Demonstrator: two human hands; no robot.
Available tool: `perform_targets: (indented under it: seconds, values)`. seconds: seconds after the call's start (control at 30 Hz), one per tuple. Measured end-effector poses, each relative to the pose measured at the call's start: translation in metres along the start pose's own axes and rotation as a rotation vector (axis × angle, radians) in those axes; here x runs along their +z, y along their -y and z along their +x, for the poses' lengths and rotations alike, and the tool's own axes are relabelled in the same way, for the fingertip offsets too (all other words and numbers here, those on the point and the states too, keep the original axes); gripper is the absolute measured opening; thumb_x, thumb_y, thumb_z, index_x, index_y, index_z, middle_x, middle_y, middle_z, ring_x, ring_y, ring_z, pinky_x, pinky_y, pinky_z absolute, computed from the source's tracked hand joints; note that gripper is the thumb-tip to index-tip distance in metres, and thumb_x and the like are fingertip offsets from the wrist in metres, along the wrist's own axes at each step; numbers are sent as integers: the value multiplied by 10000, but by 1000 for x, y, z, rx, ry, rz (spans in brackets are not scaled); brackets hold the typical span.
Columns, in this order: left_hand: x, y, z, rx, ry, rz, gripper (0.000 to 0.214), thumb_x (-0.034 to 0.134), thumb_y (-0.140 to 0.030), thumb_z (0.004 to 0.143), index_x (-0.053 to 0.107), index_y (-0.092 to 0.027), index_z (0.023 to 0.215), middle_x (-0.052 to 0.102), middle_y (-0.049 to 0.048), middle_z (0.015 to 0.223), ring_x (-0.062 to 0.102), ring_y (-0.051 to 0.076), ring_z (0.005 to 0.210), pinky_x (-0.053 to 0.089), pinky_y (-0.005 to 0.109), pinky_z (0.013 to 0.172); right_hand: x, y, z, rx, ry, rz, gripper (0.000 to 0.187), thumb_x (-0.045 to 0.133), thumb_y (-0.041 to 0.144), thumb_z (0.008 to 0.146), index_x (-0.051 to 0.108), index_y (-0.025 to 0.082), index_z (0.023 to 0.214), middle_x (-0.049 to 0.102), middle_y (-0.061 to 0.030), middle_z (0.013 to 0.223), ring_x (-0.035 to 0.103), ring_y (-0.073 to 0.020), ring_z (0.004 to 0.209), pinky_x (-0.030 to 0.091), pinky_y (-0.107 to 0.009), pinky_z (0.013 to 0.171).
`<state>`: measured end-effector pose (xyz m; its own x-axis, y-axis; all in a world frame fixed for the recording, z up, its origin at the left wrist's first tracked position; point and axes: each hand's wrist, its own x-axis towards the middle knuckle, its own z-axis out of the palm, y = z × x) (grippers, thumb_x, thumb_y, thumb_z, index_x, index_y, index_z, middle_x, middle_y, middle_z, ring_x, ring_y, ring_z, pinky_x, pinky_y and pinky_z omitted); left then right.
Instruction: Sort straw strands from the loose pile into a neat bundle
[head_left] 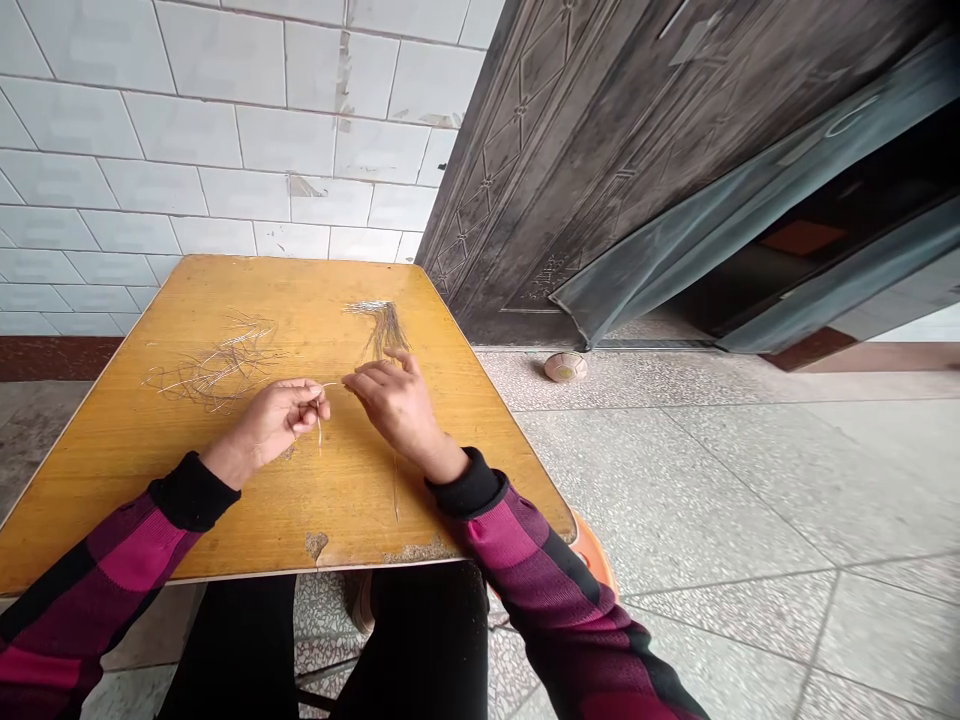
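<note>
near: black-and-magenta sleeves (495,540) on both forearms, resting at the tabletop edge.
left hand (271,420): fingers (309,398) clamped together on a thin metal wire (327,385), one end hanging below.
right hand (397,405): fingers (367,377) curled together just beside the wire's other end; cannot tell if clamped.
tabletop (142,490): yellow wood, chipped at the near edge.
on tabletop: loose tangle of wires (217,368) left of the hands; bundle of wires (384,328) just beyond the right hand.
far: small ball (565,367) on terrazzo floor (675,450); dark metal door (570,170); white tile wall (187,130).
</note>
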<state>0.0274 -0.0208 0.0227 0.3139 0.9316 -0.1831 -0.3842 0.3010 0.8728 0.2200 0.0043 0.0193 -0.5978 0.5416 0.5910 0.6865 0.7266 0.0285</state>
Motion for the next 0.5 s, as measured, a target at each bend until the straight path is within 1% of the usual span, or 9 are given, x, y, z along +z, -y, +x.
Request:
perform_targets:
  seconds: [0.1,0.23,0.4,0.5]
  values:
    - [-1,-6,-2,34,-47,-13,93,616,-135,703,558,-104,637,612,53,574,465,46,423,286,124,379,-2,-13,2,22,23,15,246,453,127,942,677,228,936,714,-5,829,605,-156,829,250,-382,1013]
    - [-3,-11,-3,36,-135,-60,79,611,-114,693,547,-118,649,609,44,556,453,43,407,292,118,380,-2,-23,2,70,51,4,259,439,150,954,680,213,885,701,-5,749,585,-138,712,284,-358,953]
    - [-8,-18,-2,60,-167,-120,88,578,-88,707,545,-118,631,603,42,557,423,30,389,316,117,384,1,-34,0,117,60,-6,294,419,234,979,680,195,850,681,-14,681,554,-134,632,344,-318,790]
    - [-13,-25,-2,101,-201,-151,126,551,-82,738,543,-121,618,591,35,557,405,25,380,312,119,377,0,-43,-2,183,62,-5,262,447,225,959,682,199,844,690,-15,693,538,-128,599,352,-315,749]
